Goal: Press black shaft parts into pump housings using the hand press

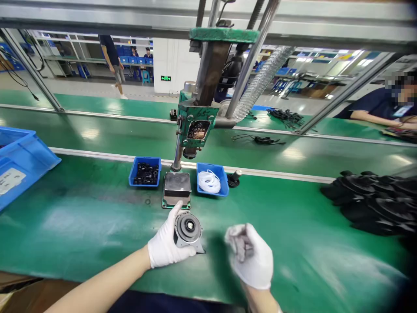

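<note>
My left hand (pixel 166 245), in a white glove, grips a round grey metal part (pixel 188 229) with a black centre, holding it tilted just above the green bench. My right hand (pixel 250 256), also gloved, hovers to the right of it with the fingers curled in; motion blur hides whether anything is between them. Straight ahead stands a small green hand press (pixel 195 126) with a dark base block (pixel 177 188). A blue tray of small black rings (pixel 145 172) sits left of the base, and a blue tray of white rings (pixel 210 180) sits right of it.
A large blue bin (pixel 19 163) stands at the left edge. A heap of black parts (pixel 374 202) lies at the right. A black knob (pixel 234 177) sits beside the white-ring tray. Another person sits at the far right (pixel 381 106); someone walks in the background (pixel 114 61).
</note>
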A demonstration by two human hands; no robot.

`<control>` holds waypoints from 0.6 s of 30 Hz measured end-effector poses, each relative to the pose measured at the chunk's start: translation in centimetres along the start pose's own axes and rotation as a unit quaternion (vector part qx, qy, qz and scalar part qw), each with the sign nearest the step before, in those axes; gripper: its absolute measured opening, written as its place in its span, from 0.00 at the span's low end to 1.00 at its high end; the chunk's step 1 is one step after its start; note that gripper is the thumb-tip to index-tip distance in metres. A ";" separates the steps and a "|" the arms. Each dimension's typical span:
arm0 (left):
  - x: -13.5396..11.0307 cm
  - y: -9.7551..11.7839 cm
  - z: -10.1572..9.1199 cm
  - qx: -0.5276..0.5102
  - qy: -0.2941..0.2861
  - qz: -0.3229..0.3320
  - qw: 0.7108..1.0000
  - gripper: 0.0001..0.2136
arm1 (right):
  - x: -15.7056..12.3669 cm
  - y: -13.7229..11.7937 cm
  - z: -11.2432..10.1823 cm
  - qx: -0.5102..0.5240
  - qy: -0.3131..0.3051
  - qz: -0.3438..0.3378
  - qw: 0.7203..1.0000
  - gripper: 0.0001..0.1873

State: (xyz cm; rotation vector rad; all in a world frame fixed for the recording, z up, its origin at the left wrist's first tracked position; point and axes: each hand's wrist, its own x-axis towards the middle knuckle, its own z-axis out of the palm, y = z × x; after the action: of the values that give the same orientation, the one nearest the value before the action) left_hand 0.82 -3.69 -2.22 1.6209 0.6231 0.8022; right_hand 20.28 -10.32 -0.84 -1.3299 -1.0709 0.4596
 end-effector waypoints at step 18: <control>-0.3 0.3 0.7 -0.016 0.024 -0.032 0.999 0.50 | 1.1 -0.9 2.0 -0.016 -0.162 -0.031 0.986 0.17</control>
State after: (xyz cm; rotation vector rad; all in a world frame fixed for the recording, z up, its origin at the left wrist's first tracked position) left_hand 1.16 -4.38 -1.99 1.5489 0.6903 0.8017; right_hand 18.90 -8.56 0.14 -1.2717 -1.3880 0.6292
